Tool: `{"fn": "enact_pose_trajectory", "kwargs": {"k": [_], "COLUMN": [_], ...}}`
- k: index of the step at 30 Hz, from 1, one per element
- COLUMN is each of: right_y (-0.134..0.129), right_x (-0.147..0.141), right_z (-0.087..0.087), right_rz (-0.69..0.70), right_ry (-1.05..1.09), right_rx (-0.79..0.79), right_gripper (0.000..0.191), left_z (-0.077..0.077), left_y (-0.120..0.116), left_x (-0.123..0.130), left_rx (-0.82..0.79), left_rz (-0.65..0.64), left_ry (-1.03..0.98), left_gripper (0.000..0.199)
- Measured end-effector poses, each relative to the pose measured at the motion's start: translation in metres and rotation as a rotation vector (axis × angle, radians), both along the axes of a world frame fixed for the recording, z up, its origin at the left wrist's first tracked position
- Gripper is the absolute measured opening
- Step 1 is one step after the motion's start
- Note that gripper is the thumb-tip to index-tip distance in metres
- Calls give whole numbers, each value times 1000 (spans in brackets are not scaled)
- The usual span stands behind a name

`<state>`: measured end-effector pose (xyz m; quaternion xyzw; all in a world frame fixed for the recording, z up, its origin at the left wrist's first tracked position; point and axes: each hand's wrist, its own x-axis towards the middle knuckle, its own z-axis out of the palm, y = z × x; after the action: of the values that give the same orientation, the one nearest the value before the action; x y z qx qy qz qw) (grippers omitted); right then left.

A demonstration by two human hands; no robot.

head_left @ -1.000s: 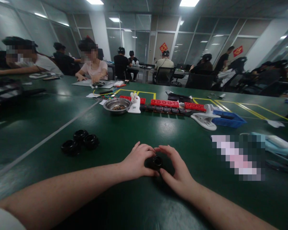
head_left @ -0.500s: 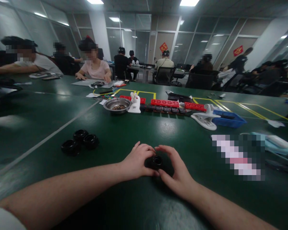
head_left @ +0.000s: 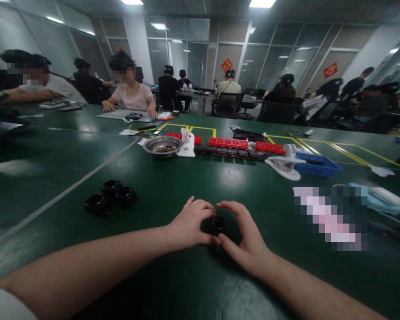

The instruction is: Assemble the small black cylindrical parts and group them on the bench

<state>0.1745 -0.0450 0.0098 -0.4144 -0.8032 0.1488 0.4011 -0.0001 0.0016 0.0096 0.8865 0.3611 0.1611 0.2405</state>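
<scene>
A glossy black ring-shaped part (head_left: 218, 223) with a round hole on top sits low at the table in front of me, between both hands. My left hand (head_left: 194, 222) is closed round its left side, thumb in front and fingers behind. From the right, my right hand (head_left: 246, 233) curves about it, its thumb tip at the front edge and its index fingertip behind. A gap shows between the right palm and the part. To the left, three similar black parts (head_left: 111, 187) lie grouped. The part's underside is hidden.
Beyond my hands stand a metal bowl (head_left: 163, 146) of small pieces, white clamps (head_left: 187, 143), red blocks (head_left: 229, 143) on a black strip, and a blue bin (head_left: 319, 164). A light-blue item (head_left: 376, 195) lies right. A person in pink (head_left: 133, 95) sits across the green table (head_left: 146, 275).
Both of my hands stay nearly in place; the black part between them looks slightly tilted or turned. Across the table, the person in pink has shifted their hands slightly.
</scene>
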Motion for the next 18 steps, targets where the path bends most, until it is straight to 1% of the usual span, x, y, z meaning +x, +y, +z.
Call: {"fn": "enact_pose_trajectory", "kwargs": {"k": [3,6,8,11,14,16,18], "right_y": [0,0,0,1,2,2,3], "right_x": [-1,0,0,-1,-2,-1,0], "right_z": [-2,-3,-3,-3,-4,-4,-4], "right_rz": [-63,-17,20,-21,-79,-74,-37], "right_ry": [-6,-6,-5,-19,-27,-20,-5], "right_rx": [-3,-25,-17,-1,-25,-49,-76], "right_gripper": [45,40,44,47,42,41,41], "left_z": [0,2,2,2,2,2,2], "left_y": [0,0,-1,-2,-1,-1,1], "left_x": [0,0,1,1,1,0,-1], "left_rx": [3,4,7,4,5,3,-4], "left_rz": [-10,-8,-3,3,2,-6,-19], "left_ry": [6,13,11,11,8,-2,-9], "left_gripper": [39,41,42,39,39,42,42]}}
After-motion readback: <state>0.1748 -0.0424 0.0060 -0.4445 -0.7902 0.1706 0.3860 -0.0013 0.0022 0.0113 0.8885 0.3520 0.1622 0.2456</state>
